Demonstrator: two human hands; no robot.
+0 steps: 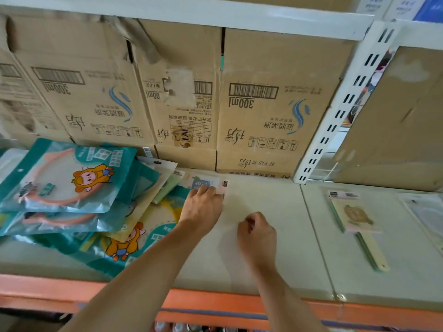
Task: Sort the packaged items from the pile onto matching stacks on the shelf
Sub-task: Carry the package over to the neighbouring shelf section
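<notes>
A pile of teal packages [64, 178] with cartoon figures and pink hoops lies at the left of the shelf board [263, 248]. My left hand [203, 207] rests palm down on a small pink packaged item [208, 183] at the pile's right edge, fingers over its near part. My right hand [257, 233] hovers curled just right of it, fingers closed with nothing visible in them. On the right lies a stack of cream and green paddle-shaped packaged items [357, 219].
Brown cardboard boxes [263, 111] line the back of the shelf. A white slotted upright [335, 111] divides the bays. An orange beam [215, 305] runs along the shelf's front edge. Another clear package [429, 214] sits at the far right.
</notes>
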